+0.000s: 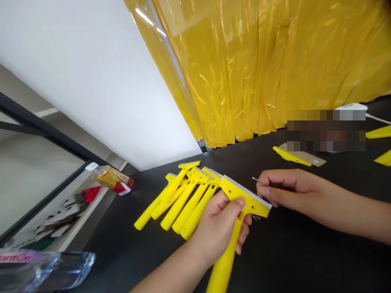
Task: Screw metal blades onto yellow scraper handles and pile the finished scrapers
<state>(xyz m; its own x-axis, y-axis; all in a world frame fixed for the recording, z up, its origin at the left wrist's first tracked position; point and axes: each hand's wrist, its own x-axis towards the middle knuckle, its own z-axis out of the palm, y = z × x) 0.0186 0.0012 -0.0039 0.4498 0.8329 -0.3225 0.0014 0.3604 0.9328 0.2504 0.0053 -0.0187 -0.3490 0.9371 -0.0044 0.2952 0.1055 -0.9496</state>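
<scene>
My left hand point(221, 228) is wrapped round a yellow scraper point(244, 199), near where its handle meets the wide head. Along the head's upper edge runs a grey metal strip, and two holes show in the yellow face. My right hand point(284, 189) is just right of the head, pinching a thin metal screw point(255, 179) between thumb and fingertips. The screw points out to the left, apart from the scraper. Some small screws point(256, 217) lie on the table, partly hidden below the scraper head. Beyond my left hand, several more yellow scrapers point(180, 199) lie in a row.
The black table point(122, 244) carries a loose yellow scraper plate with a metal blade point(299, 156) and yellow parts point(378, 132) at right. A drink bottle point(113, 178) lies at left, and a clear water bottle point(61, 268) lower left. Yellow plastic sheeting point(244, 69) hangs behind.
</scene>
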